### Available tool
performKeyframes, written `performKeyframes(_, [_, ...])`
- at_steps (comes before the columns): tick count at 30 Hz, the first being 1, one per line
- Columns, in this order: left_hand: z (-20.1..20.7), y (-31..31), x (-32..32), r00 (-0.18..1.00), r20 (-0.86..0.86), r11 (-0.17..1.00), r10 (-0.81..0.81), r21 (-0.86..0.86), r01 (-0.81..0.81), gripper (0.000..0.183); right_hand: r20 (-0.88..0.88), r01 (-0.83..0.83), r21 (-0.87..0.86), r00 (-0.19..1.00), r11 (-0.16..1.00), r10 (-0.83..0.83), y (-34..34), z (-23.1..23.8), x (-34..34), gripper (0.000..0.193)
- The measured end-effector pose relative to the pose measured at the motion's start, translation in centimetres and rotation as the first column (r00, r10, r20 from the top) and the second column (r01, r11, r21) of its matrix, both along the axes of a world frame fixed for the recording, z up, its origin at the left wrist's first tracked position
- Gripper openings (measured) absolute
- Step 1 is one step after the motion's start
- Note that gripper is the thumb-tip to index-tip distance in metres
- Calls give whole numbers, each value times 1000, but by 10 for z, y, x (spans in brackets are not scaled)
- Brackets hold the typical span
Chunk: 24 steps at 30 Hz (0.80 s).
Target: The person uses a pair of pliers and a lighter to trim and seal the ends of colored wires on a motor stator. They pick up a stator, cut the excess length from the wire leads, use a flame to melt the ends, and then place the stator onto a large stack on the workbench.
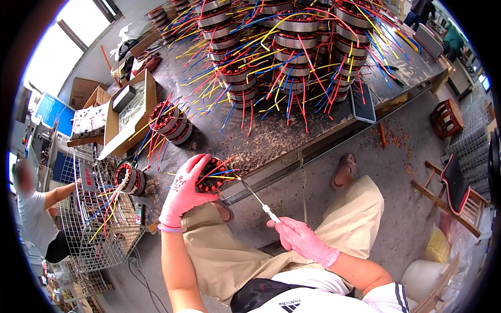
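My left hand [183,192], in a pink glove, is wrapped round the side of a motor stator [211,182] at the table's near edge. Red windings line the stator's ring, and red, blue and yellow wires stick out of it. My right hand [305,239], also gloved in pink, grips the white handle of a thin metal hook tool [262,203]. The tool's shaft points up and left, its tip by the ends of the stator's wires. Whether the tip touches a wire I cannot tell.
Tall stacks of wired stators [295,57] cover the table's [271,135] far side. Left of my hands stand a short stator stack [171,122], a single stator [129,179] and a cardboard tray [128,115]. A phone [362,101] lies at the edge. Another person [42,208] works beside a wire cage [104,229].
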<state>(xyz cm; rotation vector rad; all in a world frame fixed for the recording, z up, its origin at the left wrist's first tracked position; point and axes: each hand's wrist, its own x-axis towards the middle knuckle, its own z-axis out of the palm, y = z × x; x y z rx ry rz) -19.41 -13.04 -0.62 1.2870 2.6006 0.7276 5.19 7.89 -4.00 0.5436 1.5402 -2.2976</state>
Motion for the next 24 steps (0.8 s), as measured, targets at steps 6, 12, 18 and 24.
performKeyframes(6, [0, 0, -1, 1000, 10, 1000, -5, 2, 5, 100, 19, 23, -52, 1000, 998, -22, 0, 0, 1, 33])
performKeyframes(12, [2, 1, -1, 1000, 2, 1000, -12, -8, 12, 100, -8, 17, -17, 1000, 1000, -17, 0, -4, 2, 32])
performKeyframes(18, [1, 1, 0, 1000, 3, 1000, -3, -9, 3, 99, -21, 32, -46, 999, 998, -33, -2, -7, 1, 31])
performKeyframes(24, [2, 2, 2, 1000, 6, 1000, -1, -4, 1, 101, 2, 13, -16, 1000, 1000, -13, -1, -3, 0, 31])
